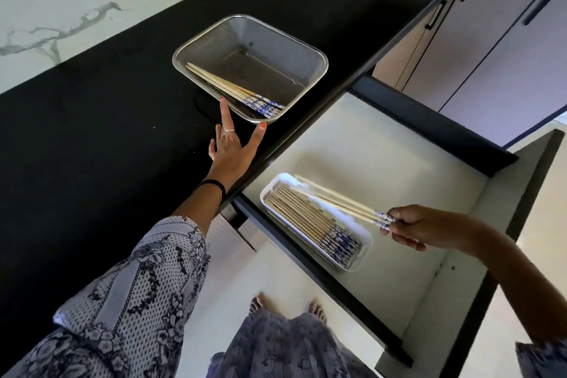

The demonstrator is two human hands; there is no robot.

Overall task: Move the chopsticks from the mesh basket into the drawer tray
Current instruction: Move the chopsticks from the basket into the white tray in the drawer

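One mesh basket (250, 67) is seen on the black countertop (101, 132), at about 11 o'clock from frame centre. A small bundle of chopsticks (233, 90) is left lying against its near-left wall; the exact count cannot be told, but roughly four to six are suggested. The left hand (234, 144) is spread open, with its index fingertip and thumb touching the basket's near rim. One open drawer (383, 163) is noted at 3 to 5 o'clock, and one white tray (359, 264) is set inside it, filled with a full row of chopsticks, too many to count reliably. A further few chopsticks (337, 201), apparently three or four, are gripped by their patterned ends in the right hand (414, 228) and held slanted above the tray.
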